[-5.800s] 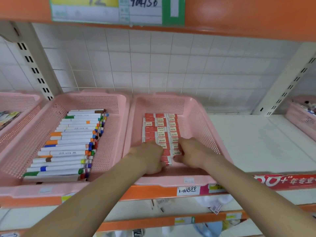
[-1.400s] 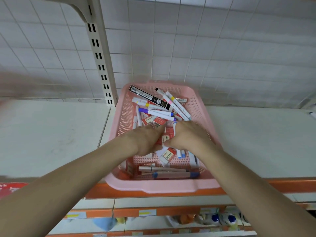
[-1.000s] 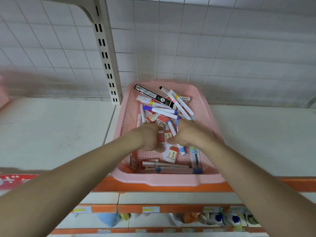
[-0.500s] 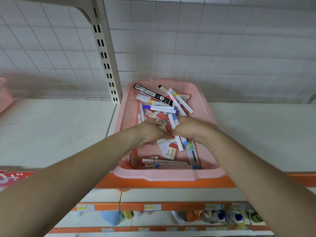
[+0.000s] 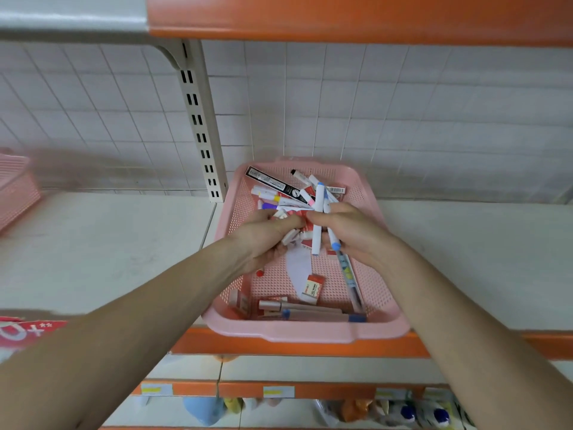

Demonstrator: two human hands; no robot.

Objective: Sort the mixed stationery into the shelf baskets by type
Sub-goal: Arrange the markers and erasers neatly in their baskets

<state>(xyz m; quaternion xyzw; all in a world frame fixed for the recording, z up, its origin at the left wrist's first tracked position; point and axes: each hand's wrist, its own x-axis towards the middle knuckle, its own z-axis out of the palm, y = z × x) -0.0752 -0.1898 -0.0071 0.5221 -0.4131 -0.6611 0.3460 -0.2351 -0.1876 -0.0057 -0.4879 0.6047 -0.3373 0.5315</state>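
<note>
Holding small erasers (image 5: 291,235), the left hand (image 5: 263,240) curls tight. The right hand (image 5: 353,234) grips white markers (image 5: 317,225) over the pink basket (image 5: 304,333). One loose eraser (image 5: 312,288) reads "28"; other writing is blurry.

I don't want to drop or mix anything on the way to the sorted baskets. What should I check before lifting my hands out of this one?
1. Right hand grips the white markers: ok.
2. Left hand holds the small erasers: ok; how firmly, cannot tell.
3. Each hand holds one type only: cannot tell, the fingers hide part.
4. All erasers gathered: not ok, a loose eraser lies on the floor of the pink basket.
5. Destination basket in sight: cannot tell, only a blurred basket edge shows at far left.
</note>
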